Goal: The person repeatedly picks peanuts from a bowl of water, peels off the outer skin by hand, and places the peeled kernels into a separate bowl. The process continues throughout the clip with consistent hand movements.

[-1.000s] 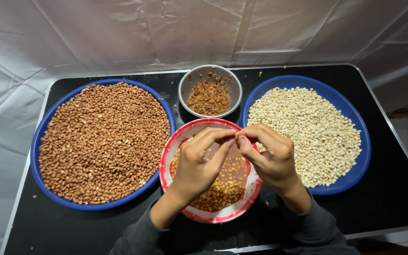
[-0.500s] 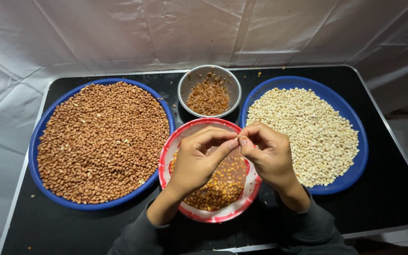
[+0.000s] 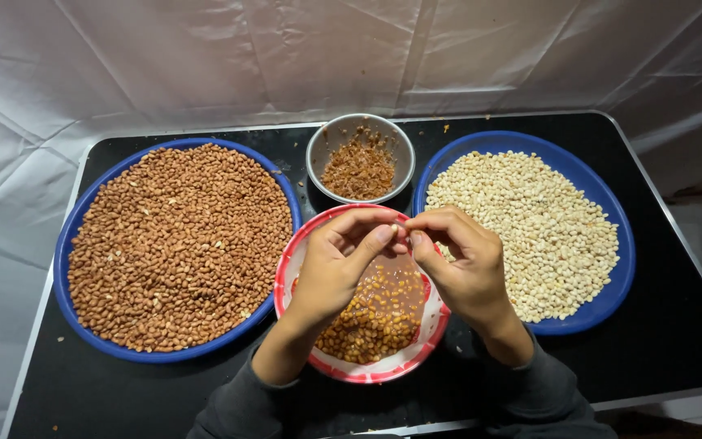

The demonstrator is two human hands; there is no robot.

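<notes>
Low in the frame, the two dark sleeves (image 3: 530,390) rise from the bottom edge. Both hands sit a little higher over the red-and-white bowl (image 3: 361,372) than half a second ago, and the fingertips have drawn closer together. The left hand (image 3: 336,268) curls inward, thumb and forefinger pressed on something tiny at the centre; the right hand (image 3: 463,264) meets it from the other side, its thumb and forefinger pinched against the same spot. What lies between the fingertips is too small to make out. The two hands touch at that point, just above the bowl's far rim.

Beneath them the bowl holds golden-brown wet kernels (image 3: 375,313), partly hidden by both wrists. It has not moved.

To the left, the large blue plate (image 3: 71,236) heaped with reddish-brown peanuts (image 3: 176,240) lies just beside the bowl, its rim nearly touching. To the right, a second blue plate (image 3: 611,284) carries pale skinned peanuts (image 3: 530,228), the right hand overlapping its near-left edge. Farther up, centre, a small steel bowl (image 3: 322,146) holds crumbled reddish skins (image 3: 359,169).

All stand on a black table (image 3: 676,341); bare strips remain along its lower-right and lower-left corners. A white sheet (image 3: 205,57) hangs behind.
</notes>
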